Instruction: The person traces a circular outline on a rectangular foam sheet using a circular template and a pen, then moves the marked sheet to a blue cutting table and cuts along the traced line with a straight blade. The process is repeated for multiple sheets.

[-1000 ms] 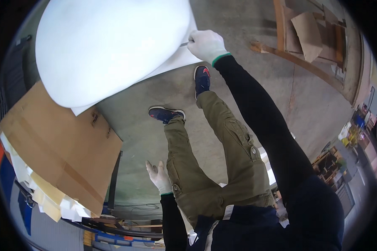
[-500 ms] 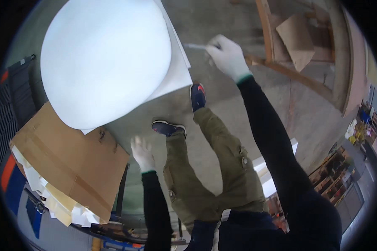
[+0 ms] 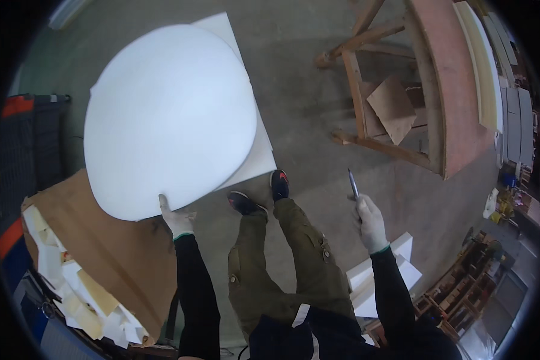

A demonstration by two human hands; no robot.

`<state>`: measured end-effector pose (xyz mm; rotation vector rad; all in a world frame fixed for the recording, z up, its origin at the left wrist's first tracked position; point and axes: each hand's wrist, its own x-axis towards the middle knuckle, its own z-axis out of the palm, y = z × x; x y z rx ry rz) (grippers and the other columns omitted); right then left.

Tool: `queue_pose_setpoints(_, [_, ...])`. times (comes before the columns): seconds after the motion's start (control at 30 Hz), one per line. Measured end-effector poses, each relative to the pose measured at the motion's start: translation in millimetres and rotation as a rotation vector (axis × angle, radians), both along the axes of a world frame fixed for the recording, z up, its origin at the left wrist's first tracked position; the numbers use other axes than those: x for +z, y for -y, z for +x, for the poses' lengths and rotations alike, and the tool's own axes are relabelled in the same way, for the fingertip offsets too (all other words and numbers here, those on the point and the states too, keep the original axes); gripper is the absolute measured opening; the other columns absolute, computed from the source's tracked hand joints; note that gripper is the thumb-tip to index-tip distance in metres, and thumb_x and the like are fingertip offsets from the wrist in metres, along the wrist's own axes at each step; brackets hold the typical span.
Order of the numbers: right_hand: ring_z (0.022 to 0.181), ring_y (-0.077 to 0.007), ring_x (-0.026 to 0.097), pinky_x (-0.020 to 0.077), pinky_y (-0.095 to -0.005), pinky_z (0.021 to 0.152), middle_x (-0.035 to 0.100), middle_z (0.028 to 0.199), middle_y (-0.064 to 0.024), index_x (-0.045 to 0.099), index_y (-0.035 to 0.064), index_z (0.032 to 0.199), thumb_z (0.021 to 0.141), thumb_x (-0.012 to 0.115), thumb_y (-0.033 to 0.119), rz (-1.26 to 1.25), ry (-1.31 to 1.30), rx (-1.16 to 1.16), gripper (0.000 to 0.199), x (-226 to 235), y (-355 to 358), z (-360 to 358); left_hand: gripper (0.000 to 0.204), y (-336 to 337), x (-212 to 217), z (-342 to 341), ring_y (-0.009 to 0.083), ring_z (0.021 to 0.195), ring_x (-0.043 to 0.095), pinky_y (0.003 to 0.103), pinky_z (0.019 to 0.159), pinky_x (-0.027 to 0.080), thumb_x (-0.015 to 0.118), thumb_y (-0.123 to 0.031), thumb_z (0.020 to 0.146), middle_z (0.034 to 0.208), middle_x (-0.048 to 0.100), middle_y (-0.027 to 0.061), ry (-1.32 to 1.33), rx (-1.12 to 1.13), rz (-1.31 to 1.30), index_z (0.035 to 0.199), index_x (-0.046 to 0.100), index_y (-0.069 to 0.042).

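A large white rounded sheet (image 3: 168,114), which looks like foam, lies on top of square-cornered white sheets (image 3: 255,159) at the upper left. My gloved left hand (image 3: 177,221) grips its near edge, thumb on the top face and the other fingers partly hidden below. In my gloved right hand (image 3: 371,225), closed and held out over the floor to the right, is a slim, pointed, grey knife-like tool (image 3: 353,183). Its tip points away from me, apart from the sheet.
A cardboard box (image 3: 114,258) filled with white and yellowish offcuts stands at the near left. A wooden frame table (image 3: 447,90) stands at the far right. White blocks (image 3: 372,294) lie beside my right leg. A dark crate (image 3: 48,138) is on the left.
My left hand has moved forward and taken hold of the sheet's near edge. My right hand has drawn back toward me and right, away from the sheets, still holding the tool. The view has shifted.
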<state>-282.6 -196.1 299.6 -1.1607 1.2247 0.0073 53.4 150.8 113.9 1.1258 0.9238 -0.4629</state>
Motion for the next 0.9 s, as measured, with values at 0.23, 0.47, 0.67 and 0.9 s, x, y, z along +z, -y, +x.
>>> queue_pose_setpoints(0.23, [0.050, -0.0020, 0.035, 0.0257, -0.0200, 0.042, 0.045, 0.073, 0.0049, 0.051, 0.0078, 0.132, 0.105, 0.049, 0.028, 0.029, 0.098, -0.170, 0.034, 68.5, -36.9, -12.6, 0.053, 18.1, 196.3, 150.2, 0.0303, 0.110, 0.060, 0.041, 0.096, 0.049, 0.055, -0.038, 0.093, 0.128, 0.061, 0.0129, 0.737, -0.412, 0.175, 0.133, 0.052, -0.003])
queue_pose_setpoints(0.47, [0.051, -0.0050, 0.040, 0.0296, -0.0205, 0.044, 0.047, 0.073, 0.0029, 0.052, 0.0092, 0.126, 0.102, 0.050, 0.030, -0.228, 0.392, -0.399, 0.032, 158.8, 33.3, -27.7, 0.058, 124.9, 397.6, 91.8, 0.0318, 0.110, 0.062, 0.042, 0.084, 0.056, 0.045, -0.044, 0.096, 0.126, 0.063, 0.0147, 0.642, -0.406, -0.687, 0.135, 0.055, -0.003])
queue_pose_setpoints(0.67, [0.049, -0.0039, 0.031, 0.0243, -0.0223, 0.043, 0.039, 0.068, 0.0052, 0.054, 0.0053, 0.113, 0.105, 0.047, 0.039, -0.673, 0.733, -0.693, 0.036, 271.7, 100.4, -94.3, 0.053, 261.3, 399.9, -1.9, 0.0261, 0.111, 0.061, 0.041, 0.093, 0.051, 0.053, -0.037, 0.094, 0.122, 0.064, 0.0148, 1.021, -0.335, -0.595, 0.129, 0.056, 0.003])
queue_pose_setpoints(0.9, [0.049, -0.0031, 0.026, 0.0166, -0.0236, 0.044, 0.030, 0.060, 0.0083, 0.059, 0.0095, 0.092, 0.104, 0.048, 0.043, -1.115, 0.562, -0.874, 0.037, 320.5, 184.3, -99.8, 0.035, 460.5, 408.0, -126.3, 0.0238, 0.101, 0.063, 0.038, 0.090, 0.052, 0.058, -0.029, 0.089, 0.108, 0.064, 0.0085, 0.473, -0.477, -0.919, 0.112, 0.061, -0.003])
